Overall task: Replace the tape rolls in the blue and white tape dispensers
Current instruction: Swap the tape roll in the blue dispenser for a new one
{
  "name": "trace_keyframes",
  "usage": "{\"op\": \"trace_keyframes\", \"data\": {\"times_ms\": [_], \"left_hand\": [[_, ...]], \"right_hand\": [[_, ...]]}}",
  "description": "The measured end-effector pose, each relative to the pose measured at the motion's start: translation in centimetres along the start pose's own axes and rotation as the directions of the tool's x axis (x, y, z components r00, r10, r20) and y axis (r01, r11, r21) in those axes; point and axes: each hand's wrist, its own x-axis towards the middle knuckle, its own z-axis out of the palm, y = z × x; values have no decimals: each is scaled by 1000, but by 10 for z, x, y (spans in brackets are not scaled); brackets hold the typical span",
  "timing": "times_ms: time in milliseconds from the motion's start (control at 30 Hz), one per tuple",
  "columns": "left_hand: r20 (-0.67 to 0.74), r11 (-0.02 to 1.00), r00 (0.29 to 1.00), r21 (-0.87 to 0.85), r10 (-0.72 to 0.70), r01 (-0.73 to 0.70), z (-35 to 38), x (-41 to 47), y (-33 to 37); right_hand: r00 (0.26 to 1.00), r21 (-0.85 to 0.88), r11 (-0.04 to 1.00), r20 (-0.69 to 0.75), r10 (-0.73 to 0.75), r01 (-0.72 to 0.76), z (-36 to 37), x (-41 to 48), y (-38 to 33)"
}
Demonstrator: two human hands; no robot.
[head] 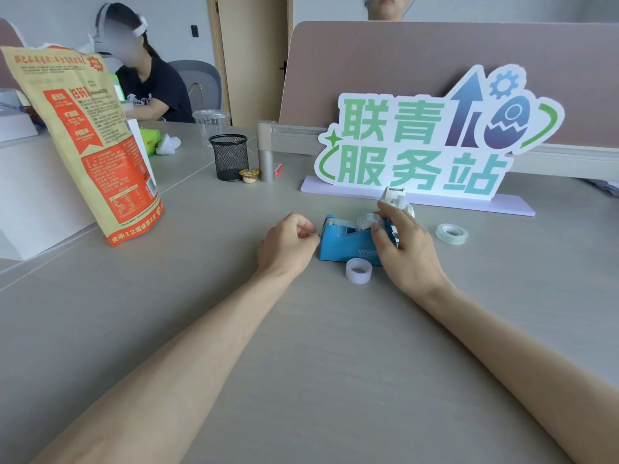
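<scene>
The blue tape dispenser (346, 244) stands on the grey table with a clear tape roll (366, 221) seated in it and a strip running to its cutter at the left end. My right hand (407, 244) grips the dispenser's right end over the roll. My left hand (288, 246) sits just left of the cutter, fingers pinched together, apparently on the tape's end. The white dispenser (395, 197) stands right behind, partly hidden by my right hand. A small whitish roll (359, 270) lies in front of the blue dispenser. Another clear roll (452, 233) lies to the right.
A green-lettered sign (422, 142) on a lilac base stands behind the dispensers against a partition. A black mesh cup (229, 157) and a small pudding cup (249, 175) sit at back left. A large orange paper bag (90, 145) stands at left. Two people sit beyond.
</scene>
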Motion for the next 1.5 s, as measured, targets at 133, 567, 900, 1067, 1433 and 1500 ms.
{"op": "trace_keyframes", "data": {"times_ms": [133,567,900,1067,1433,1500], "left_hand": [[15,1000,1000,31,0,-1,1,0,1],[32,962,990,230,141,-144,-1,-8,-1],[88,805,942,496,324,-324,-3,-26,-8],[17,837,947,463,321,-292,-6,-25,-7],[110,900,960,336,257,-279,-7,-21,-6],[203,905,956,329,210,-269,-8,-20,-3]], "right_hand": [[1000,-4,1000,2,5,-5,0,-1,-1],[999,52,997,16,50,-50,-1,-2,-5],[970,335,915,169,175,-223,-8,1,1],[967,423,875,188,171,-237,-10,-1,1],[941,457,848,314,130,-270,-14,-2,5],[946,397,896,317,67,-197,-10,-4,4]]}}
